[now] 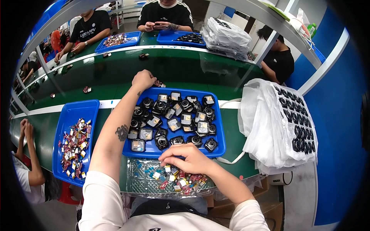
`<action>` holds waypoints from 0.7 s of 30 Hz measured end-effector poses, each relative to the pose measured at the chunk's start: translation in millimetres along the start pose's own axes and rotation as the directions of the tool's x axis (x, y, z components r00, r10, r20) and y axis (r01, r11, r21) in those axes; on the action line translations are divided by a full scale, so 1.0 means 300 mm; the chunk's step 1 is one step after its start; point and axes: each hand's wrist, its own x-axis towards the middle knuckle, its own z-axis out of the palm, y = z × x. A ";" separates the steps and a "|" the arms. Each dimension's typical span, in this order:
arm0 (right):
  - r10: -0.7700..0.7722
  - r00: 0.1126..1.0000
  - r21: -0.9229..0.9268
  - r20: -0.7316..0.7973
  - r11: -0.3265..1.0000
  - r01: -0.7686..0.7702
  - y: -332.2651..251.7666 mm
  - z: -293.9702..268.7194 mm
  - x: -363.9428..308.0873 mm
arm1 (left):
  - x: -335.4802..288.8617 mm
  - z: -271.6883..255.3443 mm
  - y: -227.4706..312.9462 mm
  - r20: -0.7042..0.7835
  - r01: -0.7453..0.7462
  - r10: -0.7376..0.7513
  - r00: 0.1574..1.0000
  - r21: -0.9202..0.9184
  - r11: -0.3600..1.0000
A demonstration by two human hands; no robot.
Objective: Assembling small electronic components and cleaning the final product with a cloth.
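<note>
My left hand (144, 79) reaches beyond the blue tray to the green conveyor belt. Its fingers are curled at a small battery with red circuit film (159, 84), which shows beside the fingertips. Nearer to me, my right hand (188, 157) hovers over a clear plastic tray (135, 181), thumb and fingers drawn together; whatever they hold is hidden. Loose batteries with red film (185, 180) lie in that tray, just below the hand. Between my hands, the blue tray (222, 134) holds many black smartwatch cases (161, 139), some showing round backs, others square fronts.
A second blue tray (61, 115) at my left holds more small batteries (76, 150). White padded sheets with black watch parts (277, 123) are stacked on the right. Small parts (87, 89) dot the conveyor belt (185, 69). Co-workers sit across and at my left; metal frame posts (325, 63) stand around.
</note>
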 end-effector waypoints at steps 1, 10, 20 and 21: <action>0.023 0.999 0.048 -0.036 0.999 -0.021 -0.003 -0.002 0.001 | -0.029 -0.018 0.033 -0.062 -0.035 0.037 0.997 0.048 0.998; 0.320 0.929 0.451 -0.188 0.868 -0.209 0.022 -0.046 -0.010 | -0.664 -0.226 0.165 -0.161 -0.437 0.406 0.900 -0.334 0.835; 0.174 0.971 0.629 -0.162 0.777 -0.034 0.029 -0.057 -0.015 | -0.966 -0.235 0.072 -0.045 -0.322 0.339 0.940 -0.453 0.831; 0.115 0.981 0.667 -0.159 0.744 0.021 0.011 -0.057 -0.011 | -0.975 -0.233 0.063 -0.050 -0.311 0.326 0.944 -0.462 0.831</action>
